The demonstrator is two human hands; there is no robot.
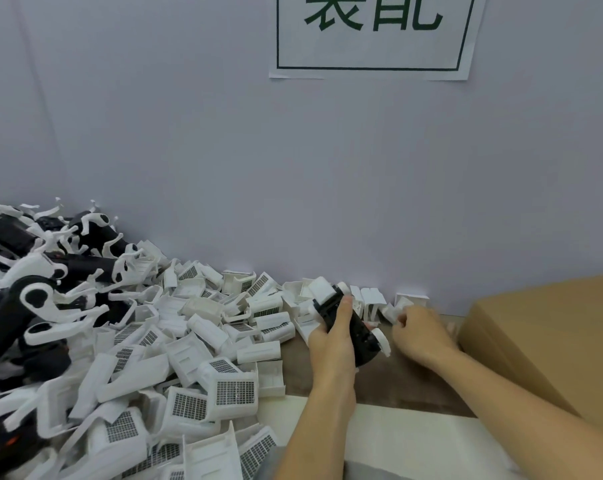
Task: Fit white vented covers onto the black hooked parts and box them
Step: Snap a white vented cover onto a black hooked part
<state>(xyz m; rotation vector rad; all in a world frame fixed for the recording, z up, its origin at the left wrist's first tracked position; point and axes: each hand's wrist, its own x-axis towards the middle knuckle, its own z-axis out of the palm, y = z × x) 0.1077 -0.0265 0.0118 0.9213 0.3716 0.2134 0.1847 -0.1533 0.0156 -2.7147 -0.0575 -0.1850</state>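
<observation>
White vented covers (175, 344) lay heaped across the bench (379, 382), beside piled black hooked parts (23, 292).
A cardboard box (549, 341) stood at right. The left hand (331, 337) gripped one black part (362, 332) with a white cover on its far end; the right hand (419, 332), fingers curled, pinched a small white piece just beside it.
</observation>
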